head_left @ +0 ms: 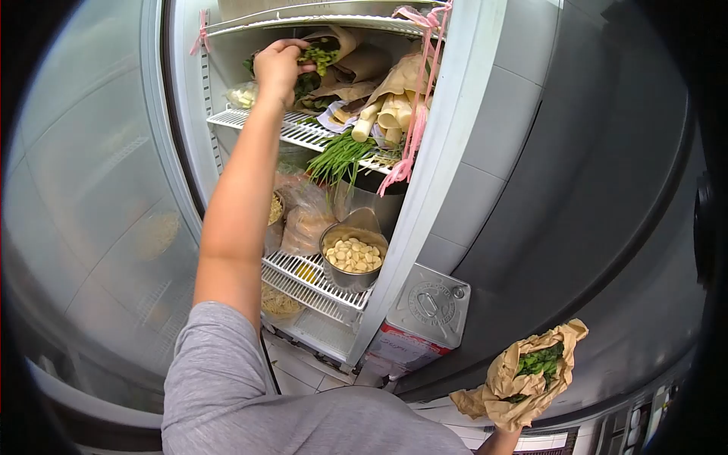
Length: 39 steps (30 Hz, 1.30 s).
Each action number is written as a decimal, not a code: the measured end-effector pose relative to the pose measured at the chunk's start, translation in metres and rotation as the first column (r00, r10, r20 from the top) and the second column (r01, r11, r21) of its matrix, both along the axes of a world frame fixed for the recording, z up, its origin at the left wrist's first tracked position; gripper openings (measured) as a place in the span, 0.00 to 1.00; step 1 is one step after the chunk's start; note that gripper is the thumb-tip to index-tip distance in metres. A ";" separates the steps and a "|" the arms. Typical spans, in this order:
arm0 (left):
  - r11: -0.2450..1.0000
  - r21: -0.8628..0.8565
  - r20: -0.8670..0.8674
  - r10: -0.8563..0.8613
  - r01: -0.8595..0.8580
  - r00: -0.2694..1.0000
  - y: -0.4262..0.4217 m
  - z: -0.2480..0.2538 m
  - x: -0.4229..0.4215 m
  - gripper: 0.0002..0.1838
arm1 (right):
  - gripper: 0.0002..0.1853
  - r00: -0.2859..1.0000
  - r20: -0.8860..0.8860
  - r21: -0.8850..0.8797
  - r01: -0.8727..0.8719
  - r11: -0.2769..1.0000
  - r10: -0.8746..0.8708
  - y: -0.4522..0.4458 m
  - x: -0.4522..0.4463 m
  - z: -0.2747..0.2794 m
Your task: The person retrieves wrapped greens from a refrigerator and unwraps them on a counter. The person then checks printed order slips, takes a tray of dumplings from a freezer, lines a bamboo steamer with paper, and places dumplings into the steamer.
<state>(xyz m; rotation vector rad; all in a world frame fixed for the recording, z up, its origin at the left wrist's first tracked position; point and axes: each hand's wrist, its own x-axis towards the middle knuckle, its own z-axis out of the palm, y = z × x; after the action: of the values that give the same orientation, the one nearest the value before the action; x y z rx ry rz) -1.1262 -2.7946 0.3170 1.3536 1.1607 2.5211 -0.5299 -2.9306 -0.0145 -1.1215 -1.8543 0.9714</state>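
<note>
I observe the left hand point(277, 73) with fingers partly curled at green sprigs point(322, 56); I cannot tell whether they are gripped. The right hand point(502, 441), mostly hidden, grasps a brown paper wrap point(506, 390) around leafy greens point(541, 362). Pale stalks point(394, 112) lie right of the left hand.

At lower right, the brown paper bundle point(531, 375) hides most of your right hand point(499, 442). At upper centre, you can't tell whether your left hand point(277, 71) grips the green leaves point(321, 56). The bottom edge cuts off your grey shirt point(318, 425); the tin's label point(406, 347) is too small to read.
</note>
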 end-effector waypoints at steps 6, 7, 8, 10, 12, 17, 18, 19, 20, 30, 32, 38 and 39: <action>0.849 0.390 -0.452 0.514 -0.357 0.729 -0.001 -0.023 0.041 0.08 | 0.38 0.916 -0.362 -0.073 0.156 0.985 -0.172 -0.011 -0.017 0.021; 0.856 0.380 -0.462 0.503 -0.350 0.730 0.017 -0.020 0.034 0.08 | 0.38 0.889 -0.414 -0.088 0.173 0.981 -0.194 -0.014 -0.019 0.022; 0.809 0.310 -0.575 0.578 -0.499 0.580 0.035 -0.016 0.030 0.09 | 0.39 0.860 -0.465 -0.100 0.185 0.978 -0.210 -0.017 -0.021 0.022; 0.726 0.070 -0.830 0.423 -0.684 0.365 0.088 -0.010 0.009 0.13 | 0.40 0.790 -0.565 -0.132 0.197 0.972 -0.236 -0.021 -0.023 0.021; 0.668 -0.119 -0.925 0.194 -0.735 0.327 0.111 -0.007 -0.008 0.15 | 0.41 0.707 -0.661 -0.167 0.188 0.968 -0.252 -0.027 -0.026 0.018; 0.833 -0.139 -0.748 0.266 -0.536 0.608 -0.019 0.000 0.035 0.19 | 0.44 0.475 -0.840 -0.208 0.166 0.964 -0.263 -0.041 -0.033 0.020; 0.926 -0.030 -0.585 0.289 -0.377 0.757 -0.046 -0.010 0.052 0.17 | 0.44 0.459 -0.843 -0.220 0.182 0.958 -0.281 -0.045 -0.034 0.030; 0.963 0.194 -0.467 0.258 -0.187 0.846 -0.071 -0.024 0.080 0.14 | 0.47 0.626 -0.773 0.039 0.210 0.977 -0.104 -0.048 -0.036 0.048; 0.950 0.308 -0.356 0.169 -0.055 0.919 -0.099 -0.040 0.118 0.11 | 0.50 0.780 -0.625 0.291 0.184 0.939 0.041 -0.050 -0.034 0.061; 0.319 -0.479 -0.589 -0.808 0.818 -0.031 -0.153 -0.204 0.470 0.32 | 0.36 0.438 -0.896 0.272 0.411 0.870 0.074 -0.100 0.085 0.084; 0.045 -0.623 -0.319 -0.926 0.781 -0.201 -0.164 -0.224 0.549 0.42 | 0.32 0.442 -0.886 0.158 0.571 0.805 -0.140 -0.114 0.127 0.066; -0.364 -0.710 0.243 -0.930 0.602 -0.276 -0.203 -0.306 0.774 0.35 | 0.26 0.312 -0.532 0.228 0.948 0.221 -0.787 -0.173 0.263 0.042; -0.398 -0.710 0.244 -0.913 0.580 -0.327 -0.206 -0.315 0.805 0.35 | 0.27 0.207 -0.393 0.434 0.901 0.018 -0.896 -0.188 0.287 0.038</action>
<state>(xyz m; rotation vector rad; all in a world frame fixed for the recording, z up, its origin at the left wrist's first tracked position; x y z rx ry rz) -0.3216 -3.0009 0.0025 1.5789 0.2504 0.3130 -0.2425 -3.1190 0.0231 -1.4850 -0.8112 -0.4238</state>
